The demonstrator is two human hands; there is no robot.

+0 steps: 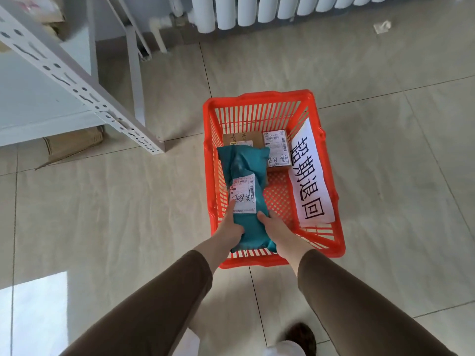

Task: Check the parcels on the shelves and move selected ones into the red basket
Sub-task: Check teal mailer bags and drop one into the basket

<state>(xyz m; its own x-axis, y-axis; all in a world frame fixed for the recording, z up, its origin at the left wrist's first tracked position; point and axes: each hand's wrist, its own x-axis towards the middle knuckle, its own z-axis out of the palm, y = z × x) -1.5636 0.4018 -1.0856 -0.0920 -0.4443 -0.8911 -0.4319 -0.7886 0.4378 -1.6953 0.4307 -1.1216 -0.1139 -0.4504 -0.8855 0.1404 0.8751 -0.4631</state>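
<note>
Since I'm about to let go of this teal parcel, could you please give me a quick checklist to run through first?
1. Teal parcel over the red basket, not the floor: ok.
2. Both hands gripping it, left hand and right hand: ok.
3. Label facing up: ok.
4. Bare basket floor beside the two boxes: ok.
5. Paper sign clear of the parcel: ok.
6. Parcel resting on the bottom: cannot tell.

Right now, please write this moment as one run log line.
step: placing | hands: left, right hold teal parcel | over: red basket | inside: two boxes
</note>
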